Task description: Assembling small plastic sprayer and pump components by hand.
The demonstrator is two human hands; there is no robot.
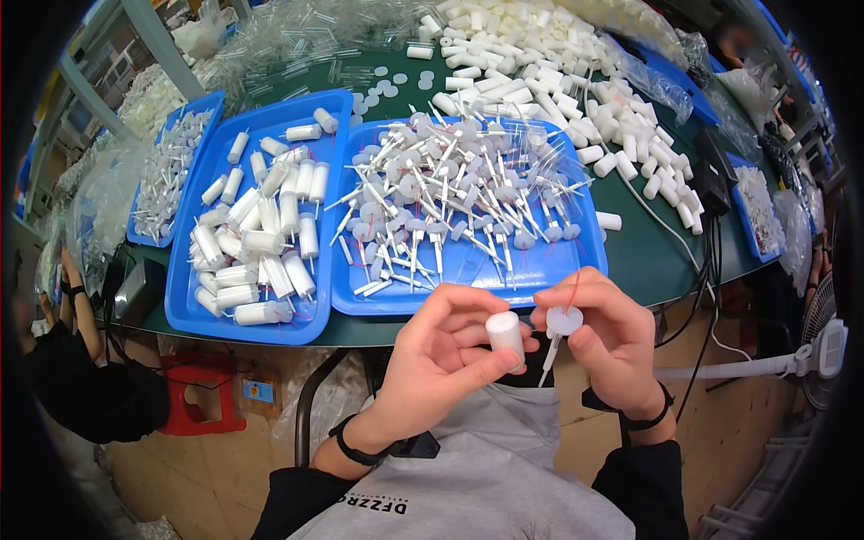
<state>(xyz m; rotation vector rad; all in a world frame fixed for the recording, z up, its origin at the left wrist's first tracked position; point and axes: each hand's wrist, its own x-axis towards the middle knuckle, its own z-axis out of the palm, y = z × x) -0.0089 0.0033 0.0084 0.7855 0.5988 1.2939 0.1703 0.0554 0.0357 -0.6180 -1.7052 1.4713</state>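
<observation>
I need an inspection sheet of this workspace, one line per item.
Surface: dark green table, largely covered.
Work things: white cylinder, disc-topped stem piece; blue tray of cylinders, blue tray of stem pieces.
Clutter: loose cylinders, clear tubes heaped behind trays.
Left hand: holds white cylinder.
Right hand: holds stem piece.
Cables: white cable across table's right; black cables at its edge.
Surroundings: red stool and another person, left; fan, right.
</observation>
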